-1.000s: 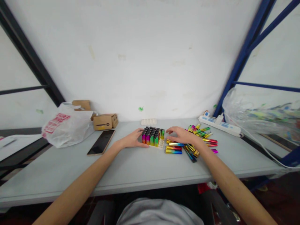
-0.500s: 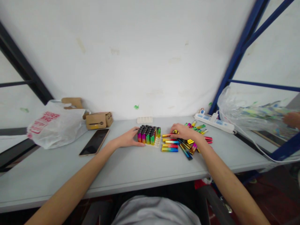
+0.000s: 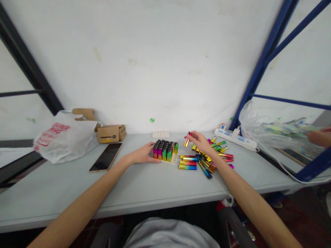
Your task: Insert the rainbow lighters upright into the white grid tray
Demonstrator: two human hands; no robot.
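Observation:
Several shiny gradient-coloured lighters [image 3: 162, 152] with dark tops stand upright in a white slotted tray [image 3: 174, 159]. My left hand [image 3: 144, 154] grips the tray's left end, thumb along the front and fingers behind. To the right of the tray, my right hand [image 3: 200, 141] pinches one red-and-gold lighter [image 3: 187, 140] by its dark end, held upright above the table. Below that hand lie a short row of lighters [image 3: 188, 163] on their sides and a loose pile of lighters [image 3: 204, 162], partly covered by my right forearm.
A second white slotted tray [image 3: 160, 134] lies by the wall. To the left are a phone [image 3: 106, 157], a small cardboard box [image 3: 110, 134] and a plastic bag [image 3: 67, 137]. A power strip [image 3: 236, 137] sits at right; beyond the blue frame, another person's hand [image 3: 320, 137] is by a clear bag.
My right hand has lifted a red-and-gold lighter off the table and turned it upright, moving up and slightly left. My left hand has stayed at the tray.

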